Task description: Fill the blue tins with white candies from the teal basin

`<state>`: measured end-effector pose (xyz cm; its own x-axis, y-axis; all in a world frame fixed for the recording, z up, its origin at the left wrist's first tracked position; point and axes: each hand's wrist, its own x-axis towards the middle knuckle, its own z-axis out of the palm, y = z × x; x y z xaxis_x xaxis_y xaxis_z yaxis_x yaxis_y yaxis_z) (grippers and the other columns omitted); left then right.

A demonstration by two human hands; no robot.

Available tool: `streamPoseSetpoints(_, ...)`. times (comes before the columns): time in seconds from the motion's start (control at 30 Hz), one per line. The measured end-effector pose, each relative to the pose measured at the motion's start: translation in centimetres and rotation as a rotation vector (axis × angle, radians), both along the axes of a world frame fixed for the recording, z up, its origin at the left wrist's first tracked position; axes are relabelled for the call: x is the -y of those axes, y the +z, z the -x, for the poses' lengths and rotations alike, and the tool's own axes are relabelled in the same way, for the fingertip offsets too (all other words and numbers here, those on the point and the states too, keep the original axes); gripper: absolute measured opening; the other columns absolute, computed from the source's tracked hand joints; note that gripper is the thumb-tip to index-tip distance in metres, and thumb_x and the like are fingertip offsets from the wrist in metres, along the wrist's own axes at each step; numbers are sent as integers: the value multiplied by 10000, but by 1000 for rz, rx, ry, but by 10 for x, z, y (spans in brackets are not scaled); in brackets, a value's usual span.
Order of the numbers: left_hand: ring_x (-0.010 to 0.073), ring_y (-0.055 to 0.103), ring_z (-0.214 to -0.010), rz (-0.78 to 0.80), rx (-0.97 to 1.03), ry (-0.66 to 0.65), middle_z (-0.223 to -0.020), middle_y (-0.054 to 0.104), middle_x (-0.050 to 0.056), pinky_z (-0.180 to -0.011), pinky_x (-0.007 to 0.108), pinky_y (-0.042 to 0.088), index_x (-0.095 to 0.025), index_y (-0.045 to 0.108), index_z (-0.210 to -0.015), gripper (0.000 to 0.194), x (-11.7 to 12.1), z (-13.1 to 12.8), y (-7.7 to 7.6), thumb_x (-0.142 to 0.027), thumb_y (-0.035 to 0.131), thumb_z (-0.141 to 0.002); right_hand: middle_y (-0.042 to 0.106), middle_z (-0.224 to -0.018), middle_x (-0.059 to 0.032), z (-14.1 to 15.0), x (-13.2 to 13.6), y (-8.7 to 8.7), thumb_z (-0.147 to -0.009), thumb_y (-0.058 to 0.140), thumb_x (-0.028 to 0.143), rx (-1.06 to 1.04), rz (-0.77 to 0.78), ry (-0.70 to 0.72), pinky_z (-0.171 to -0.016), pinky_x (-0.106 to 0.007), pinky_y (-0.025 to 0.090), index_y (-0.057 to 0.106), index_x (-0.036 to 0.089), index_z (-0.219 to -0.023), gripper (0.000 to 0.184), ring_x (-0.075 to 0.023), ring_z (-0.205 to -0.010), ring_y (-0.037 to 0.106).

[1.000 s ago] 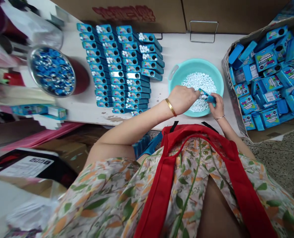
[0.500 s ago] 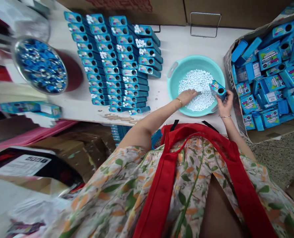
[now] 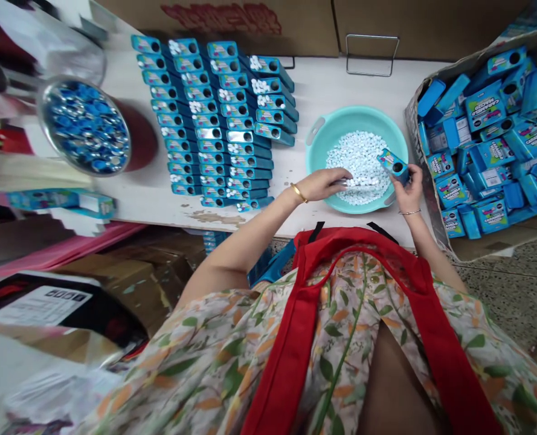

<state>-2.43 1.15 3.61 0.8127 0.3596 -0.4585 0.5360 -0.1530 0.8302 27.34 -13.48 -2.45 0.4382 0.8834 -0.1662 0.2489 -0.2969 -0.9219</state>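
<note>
A turquoise basin (image 3: 316,160) holds a heap of small white candies (image 3: 356,151). My left hand (image 3: 326,183) is closed at the basin's left side, gripping a narrow scoop (image 3: 352,183) that carries some white candies; its exact shape is hard to make out. Over the basin's right rim, my right hand (image 3: 408,188) grips a small blue candy box (image 3: 392,164) tilted, its round dark hole facing up. Candies lie between the scoop and that box.
Rows of blue boxes (image 3: 211,134) stand to the left, some with white candies on top. Beyond them is a metal pot (image 3: 44,130) of blue and silver pieces. A cardboard carton (image 3: 413,130) of blue boxes stands right. Larger cartons (image 3: 304,30) line the back.
My left hand has drawn back left from the heap, lifting the scoop with candies in it. My right hand still holds the box near the same spot. The view has shifted slightly.
</note>
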Motion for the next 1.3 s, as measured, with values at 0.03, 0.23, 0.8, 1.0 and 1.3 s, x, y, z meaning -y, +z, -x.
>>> streamPoseSetpoints(0.03, 268, 706, -1215, -43, 1, -10, -1340, 748, 142, -1086, 363, 535, -169, 675, -1411, 407, -7, 0, 14, -378, 609, -1068, 709, -1292, -88, 2, 0, 2, -897, 772, 543, 27, 1, 33, -1209, -534, 569, 637, 293, -1294, 488, -301, -1263, 700)
streamPoseSetpoints(0.23, 292, 736, -1189, -318, -208, -198, -1272, 759, 105, -1019, 380, 562, -180, 725, -1339, 333, -37, -39, 85, -247, 594, -1041, 742, -1380, -91, 16, 3, -1, -967, 656, 457, 123, -38, 203, -1249, -586, 540, 645, 311, -1336, 397, -314, -1348, 692)
streamPoseSetpoints(0.8, 313, 688, -1228, -467, -627, -42, -1423, 674, 207, -970, 404, 522, -163, 607, -1464, 408, -33, -46, 1, -151, 403, -1110, 699, -1386, -105, 11, 11, -13, -1001, 672, 597, 107, -97, 110, -1188, -624, 579, 590, 303, -1382, 487, -323, -1320, 704)
streamPoseSetpoints(1.0, 304, 617, -1369, -286, -439, -159, -1504, 649, 198, -1080, 398, 505, -160, 592, -1525, 518, 19, -62, -84, -78, 328, -1087, 644, -1303, -94, 5, 5, -14, -925, 727, 734, 28, -35, -12, -1166, -563, 607, 565, 293, -1336, 625, -298, -1270, 706)
streamPoseSetpoints(1.3, 251, 685, -1189, 114, -64, -94, -1349, 737, 166, -1072, 354, 529, -116, 618, -1421, 434, 54, -52, -81, -220, 584, -1002, 599, -1299, -82, -2, -4, -31, -836, 822, 731, -91, -31, -39, -1207, -607, 576, 525, 308, -1328, 713, -305, -1329, 665)
